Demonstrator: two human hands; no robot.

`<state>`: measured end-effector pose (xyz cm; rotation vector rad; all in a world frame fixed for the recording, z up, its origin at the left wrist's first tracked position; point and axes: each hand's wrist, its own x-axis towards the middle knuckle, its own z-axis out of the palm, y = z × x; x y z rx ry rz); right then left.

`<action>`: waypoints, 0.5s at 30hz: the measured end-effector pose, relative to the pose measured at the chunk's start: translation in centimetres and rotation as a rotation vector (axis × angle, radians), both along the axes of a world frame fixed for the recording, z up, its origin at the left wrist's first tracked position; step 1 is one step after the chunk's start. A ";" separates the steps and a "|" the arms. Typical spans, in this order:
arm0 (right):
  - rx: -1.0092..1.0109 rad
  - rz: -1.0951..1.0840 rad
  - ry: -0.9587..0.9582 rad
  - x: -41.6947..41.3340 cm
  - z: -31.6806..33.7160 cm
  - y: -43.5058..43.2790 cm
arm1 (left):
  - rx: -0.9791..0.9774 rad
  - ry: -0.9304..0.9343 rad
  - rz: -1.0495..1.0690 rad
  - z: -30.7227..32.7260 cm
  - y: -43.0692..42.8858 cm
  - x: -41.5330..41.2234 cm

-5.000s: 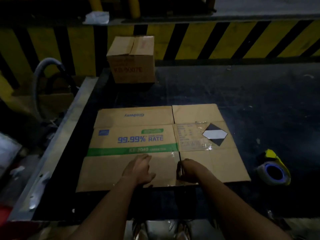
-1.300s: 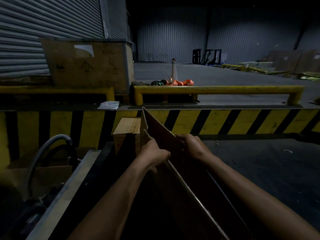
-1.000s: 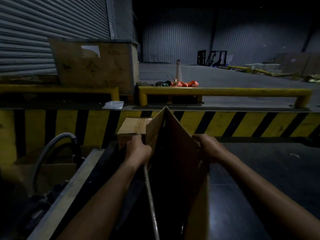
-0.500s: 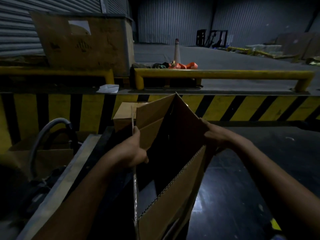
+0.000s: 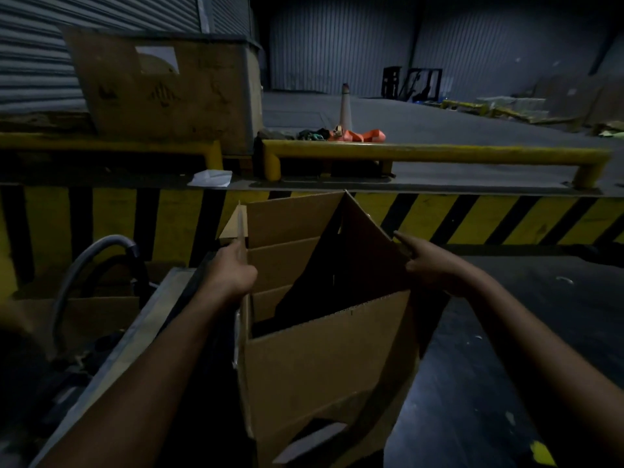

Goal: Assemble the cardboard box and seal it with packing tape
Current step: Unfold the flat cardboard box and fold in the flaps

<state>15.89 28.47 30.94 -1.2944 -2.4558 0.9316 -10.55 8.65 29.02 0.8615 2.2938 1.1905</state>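
The brown cardboard box (image 5: pixel 324 359) stands upright on the dark platform, pulled open into a rectangular tube with its top flaps up. My left hand (image 5: pixel 233 271) grips the box's left corner edge near the top. On the other side, my right hand (image 5: pixel 430 266) holds the right corner, with the index finger lying straight along the slanted flap edge. A small yellow piece (image 5: pixel 543 452) shows at the bottom right, where the tape roll lay earlier; the roll itself is out of view.
A second, closed box (image 5: pixel 231 228) peeks out behind the left flap. A grey hose (image 5: pixel 91 261) curves at the left beside the platform's metal edge (image 5: pixel 135 332). Behind run a black-and-yellow striped wall (image 5: pixel 472 217), a yellow rail (image 5: pixel 432 153) and a large crate (image 5: pixel 169 89).
The flat cardboard was lifted off the platform and stood up. Over the last second my hands moved apart, and the box has spread from a narrow slit into an open rectangle.
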 end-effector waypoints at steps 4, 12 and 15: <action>-0.049 -0.015 -0.068 1.8 -0.3 -0.9 | 0.017 -0.013 -0.083 1.3 0.4 -0.4; 0.009 -0.037 -0.063 0.7 -1.5 -0.6 | -0.010 -0.043 -0.234 3.0 0.4 0.0; 0.062 0.033 -0.049 0.9 -1.0 -0.9 | -0.066 -0.022 -0.293 2.8 0.0 0.1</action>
